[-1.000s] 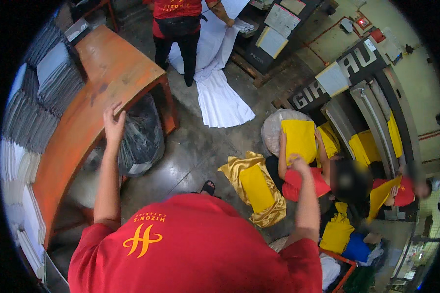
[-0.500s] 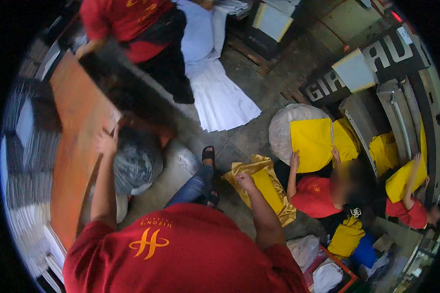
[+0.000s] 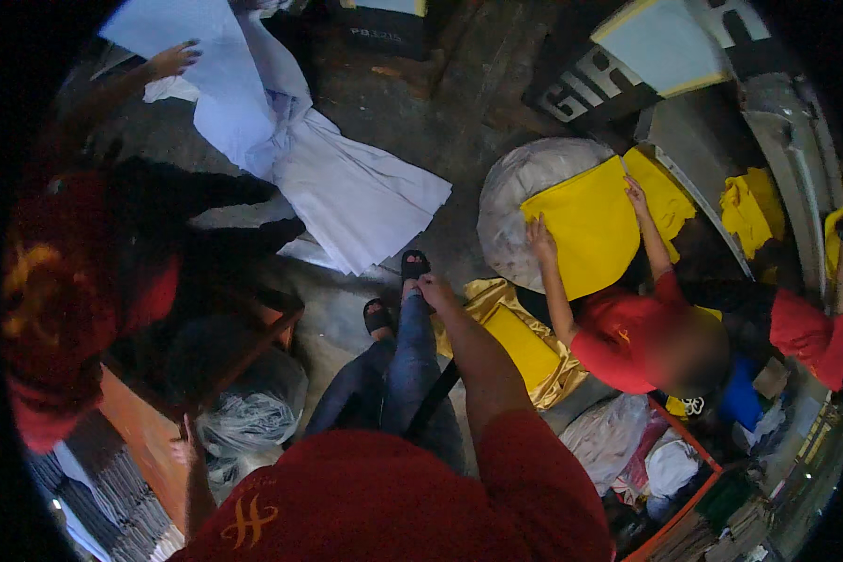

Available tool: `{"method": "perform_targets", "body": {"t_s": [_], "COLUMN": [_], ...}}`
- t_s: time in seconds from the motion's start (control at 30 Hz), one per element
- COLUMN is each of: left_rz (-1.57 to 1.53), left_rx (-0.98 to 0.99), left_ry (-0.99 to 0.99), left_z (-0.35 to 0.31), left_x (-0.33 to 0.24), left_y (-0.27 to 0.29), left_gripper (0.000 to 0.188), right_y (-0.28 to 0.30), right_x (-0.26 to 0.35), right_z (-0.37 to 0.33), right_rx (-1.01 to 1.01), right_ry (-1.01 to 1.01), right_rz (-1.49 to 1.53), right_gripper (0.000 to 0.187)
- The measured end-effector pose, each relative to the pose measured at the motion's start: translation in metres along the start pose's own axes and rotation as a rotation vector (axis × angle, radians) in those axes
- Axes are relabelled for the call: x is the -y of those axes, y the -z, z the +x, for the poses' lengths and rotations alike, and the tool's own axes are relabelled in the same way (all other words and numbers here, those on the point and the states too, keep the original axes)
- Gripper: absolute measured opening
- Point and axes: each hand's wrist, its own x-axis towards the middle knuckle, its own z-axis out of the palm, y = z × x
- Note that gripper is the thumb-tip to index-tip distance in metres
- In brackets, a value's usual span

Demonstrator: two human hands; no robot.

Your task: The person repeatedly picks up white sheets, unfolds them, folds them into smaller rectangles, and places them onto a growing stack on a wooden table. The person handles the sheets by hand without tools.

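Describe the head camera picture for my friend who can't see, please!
A person's left hand is at the edge of an orange table, the right hand above one leg. To the right, a co-worker holds yellow cloth; white cloth lies ahead.

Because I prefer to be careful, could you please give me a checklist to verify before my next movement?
1. Right hand free: ok, nothing visible in it.
2. Left hand firmly on the orange table: cannot tell; it is at the edge, contact unclear.
3. Way ahead of the sandals free of cloth: not ok, white cloth lies there.
4. Yellow cloth supported: ok, a co-worker's hands hold it.
5. Plastic bag closed: cannot tell, its opening is not clear.
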Motion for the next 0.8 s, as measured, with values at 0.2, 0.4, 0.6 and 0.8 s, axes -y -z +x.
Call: {"method": "perform_targets", "body": {"t_s": [0.2, 0.4, 0.6, 0.8], "left_rz": [-0.327, -0.556, -0.686, -0.731], "left_rx": [0.003, 0.016, 0.067, 0.094], "left_ry": [0.116, 0.174, 0.235, 0.282], "left_z": [-0.018, -0.066, -0.088, -0.104], "left_x": [-0.013, -0.027, -0.036, -0.043], "left_y": [0.012, 0.034, 0.061, 0.073], "left_gripper": [0.106, 0.104, 0.103, 0.101], "right_y": [-0.041, -0.065, -0.133, -0.191], "right_x": [-0.042, -0.088, -0.116, -0.124], "right_z": [0.128, 0.226, 0.310, 0.346], "right_rx": [0.269, 0.370, 0.405, 0.389], "right_ry": [0.258, 0.766, 0.269, 0.209], "right_rz": [-0.284, -0.876, -0.429, -0.436], "right_gripper": [0.020, 0.022, 0.036, 0.044]}}
